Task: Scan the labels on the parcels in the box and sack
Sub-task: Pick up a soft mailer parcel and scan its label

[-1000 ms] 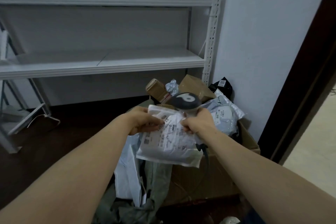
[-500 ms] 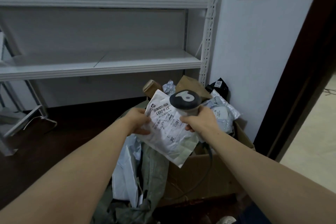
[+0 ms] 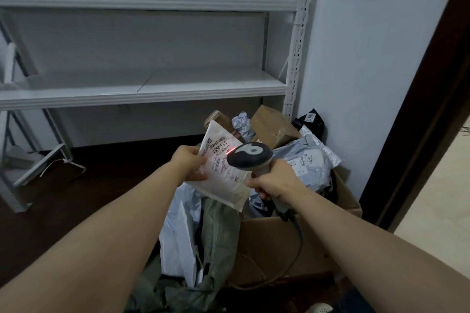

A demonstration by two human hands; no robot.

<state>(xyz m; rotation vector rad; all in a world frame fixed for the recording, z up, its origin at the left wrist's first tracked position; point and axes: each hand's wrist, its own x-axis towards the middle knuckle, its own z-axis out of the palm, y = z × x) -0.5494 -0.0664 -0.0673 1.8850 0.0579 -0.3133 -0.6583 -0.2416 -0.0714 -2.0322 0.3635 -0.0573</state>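
Red beam (image 3: pixel 228 152) on the label (image 3: pixel 220 161), scan underway!
Left grip (image 3: pixel 189 164) pinches the white parcel (image 3: pixel 226 183) tilted above box (image 3: pixel 279 244) and sack (image 3: pixel 220 226), so its label faces the scanner (image 3: pixel 249 157); right grip (image 3: pixel 273 181) wraps its handle.

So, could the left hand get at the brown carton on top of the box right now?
Probably not yet: the left hand holds the white parcel, which, with the scanner, lies between it and the carton. The carton's top is uncovered, though.

Left hand (image 3: pixel 189 164) out ahead, pinching a parcel (image 3: pixel 223 180); right hand (image 3: pixel 276 180) alongside, curled round a scanner (image 3: pixel 249 157).
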